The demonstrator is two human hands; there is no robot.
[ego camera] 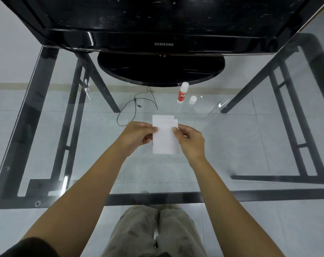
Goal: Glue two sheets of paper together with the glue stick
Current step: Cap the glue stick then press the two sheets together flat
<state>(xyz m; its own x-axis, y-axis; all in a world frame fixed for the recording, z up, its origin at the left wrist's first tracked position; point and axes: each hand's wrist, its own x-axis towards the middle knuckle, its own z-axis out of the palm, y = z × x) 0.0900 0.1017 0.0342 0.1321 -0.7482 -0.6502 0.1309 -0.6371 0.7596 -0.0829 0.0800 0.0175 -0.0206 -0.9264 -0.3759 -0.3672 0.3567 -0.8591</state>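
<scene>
Now, by label:
Left hand (139,135): closed in a pinch on the left edge of the sheets of paper (165,135), thumb on top, the other fingers hidden beneath.
Right hand (190,139): closed in a pinch on the right edge of the same sheets, thumb pressed onto the upper face.
Sheets of paper: white, held between both hands over the middle of the glass table (240,130); two sheets overlap slightly askew, so a stepped corner shows at the far right. Whether they rest on the glass or are lifted off it I cannot tell.
Glue stick (182,93): white tube with a red label, standing upright toward the far edge of the table, just in front of the monitor base (161,69), well apart from the paper.
Cap (192,99): small translucent cap, just to the right of the glue stick, separate from it.
Monitor (163,25): black, along the far edge, screen dark.
Cable (133,106): thin black loop, seen through the glass to the left of the glue stick.
Table: clear top on a dark frame; the person's trousers (153,232) show below the near edge.
</scene>
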